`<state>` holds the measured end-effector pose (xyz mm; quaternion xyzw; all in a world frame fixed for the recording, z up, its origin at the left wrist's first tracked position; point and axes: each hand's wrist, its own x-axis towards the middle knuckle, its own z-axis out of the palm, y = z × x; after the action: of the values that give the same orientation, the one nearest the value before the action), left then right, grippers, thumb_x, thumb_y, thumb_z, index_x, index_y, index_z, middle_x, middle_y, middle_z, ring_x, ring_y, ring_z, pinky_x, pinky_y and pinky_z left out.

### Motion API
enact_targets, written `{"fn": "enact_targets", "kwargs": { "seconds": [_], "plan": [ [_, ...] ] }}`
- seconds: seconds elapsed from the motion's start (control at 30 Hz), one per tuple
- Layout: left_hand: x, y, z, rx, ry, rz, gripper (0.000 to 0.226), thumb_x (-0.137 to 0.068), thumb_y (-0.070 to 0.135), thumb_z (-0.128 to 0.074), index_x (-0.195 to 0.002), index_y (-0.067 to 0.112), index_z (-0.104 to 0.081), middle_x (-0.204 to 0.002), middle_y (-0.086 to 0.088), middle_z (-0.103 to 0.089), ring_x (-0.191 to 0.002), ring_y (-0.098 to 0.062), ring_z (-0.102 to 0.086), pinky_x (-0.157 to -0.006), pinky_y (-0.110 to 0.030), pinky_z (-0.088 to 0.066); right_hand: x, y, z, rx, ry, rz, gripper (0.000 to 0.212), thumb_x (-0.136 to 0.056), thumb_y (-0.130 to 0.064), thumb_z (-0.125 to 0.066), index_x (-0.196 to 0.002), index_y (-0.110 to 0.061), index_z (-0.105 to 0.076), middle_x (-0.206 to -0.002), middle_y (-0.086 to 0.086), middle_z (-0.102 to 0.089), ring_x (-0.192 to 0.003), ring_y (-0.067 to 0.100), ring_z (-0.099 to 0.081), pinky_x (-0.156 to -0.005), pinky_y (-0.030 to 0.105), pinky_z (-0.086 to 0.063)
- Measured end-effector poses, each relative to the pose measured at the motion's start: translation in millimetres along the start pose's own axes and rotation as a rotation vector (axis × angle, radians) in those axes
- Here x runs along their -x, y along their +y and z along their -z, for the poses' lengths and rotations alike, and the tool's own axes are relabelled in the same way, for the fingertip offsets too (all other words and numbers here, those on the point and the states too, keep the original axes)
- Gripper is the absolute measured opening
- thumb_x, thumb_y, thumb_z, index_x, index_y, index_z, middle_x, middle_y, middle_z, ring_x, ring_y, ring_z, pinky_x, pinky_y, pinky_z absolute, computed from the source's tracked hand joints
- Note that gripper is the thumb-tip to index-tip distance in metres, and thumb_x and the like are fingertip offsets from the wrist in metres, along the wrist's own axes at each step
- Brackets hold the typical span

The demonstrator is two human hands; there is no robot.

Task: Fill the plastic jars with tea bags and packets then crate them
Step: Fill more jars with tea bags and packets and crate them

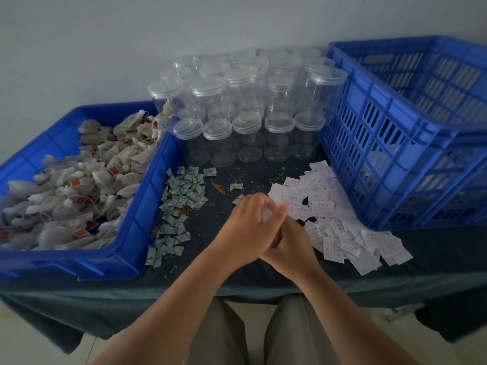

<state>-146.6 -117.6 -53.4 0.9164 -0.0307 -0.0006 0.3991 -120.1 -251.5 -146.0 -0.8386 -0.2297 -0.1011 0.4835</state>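
Pressing together over the table's (434, 259) near middle, the left hand (246, 229) and right hand (291, 245) are pictured with something white and blurred between them; the grip cannot be told. White packets (342, 233) are strewn just right, grey-green packets (181, 196) left, lidded plastic jars (247, 127) behind. Tea bags (79, 180) are heaped in the left-edge blue bin (137, 233); a blue crate (382, 154) is set at the right.

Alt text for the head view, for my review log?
The left hand and right hand meet, blurred, over a dark table; whether they hold anything is unclear. Left is a blue bin of tea bags, behind are lidded clear jars, beside the hands green packets and white packets, right a blue crate.
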Motion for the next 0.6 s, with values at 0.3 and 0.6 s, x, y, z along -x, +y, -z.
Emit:
{"fn": "enact_targets", "kwargs": {
  "seconds": [0.3, 0.6],
  "plan": [
    [-16.5, -1.6, 5.0, 0.206, -0.157, -0.359, 0.024, -0.093, 0.036, -0.079, -0.075, 0.024, -0.067, -0.111, 0.018, -0.077, -0.117, -0.002, -0.068, -0.100, -0.033, -0.055, -1.5, 4.2, 16.5, -0.491, -0.130, -0.002, 0.016, -0.088, -0.025, -0.081, -0.099, -0.032, -0.072, -0.082, -0.003, -0.073, -0.074, 0.011, -0.072, -0.059, 0.024, -0.052],
    [-12.8, 11.8, -14.5, 0.047, 0.132, -0.135, 0.038, -0.081, 0.067, -0.074, -0.112, 0.046, -0.070, -0.104, 0.029, -0.071, -0.104, 0.011, -0.063, -0.086, -0.017, -0.050, -1.8, 1.6, 12.9, -0.415, -0.106, -0.095, 0.040, -0.084, -0.031, -0.083, -0.119, -0.035, -0.063, -0.089, 0.004, -0.076, -0.077, 0.021, -0.075, -0.060, 0.038, -0.061]
  ]
}}
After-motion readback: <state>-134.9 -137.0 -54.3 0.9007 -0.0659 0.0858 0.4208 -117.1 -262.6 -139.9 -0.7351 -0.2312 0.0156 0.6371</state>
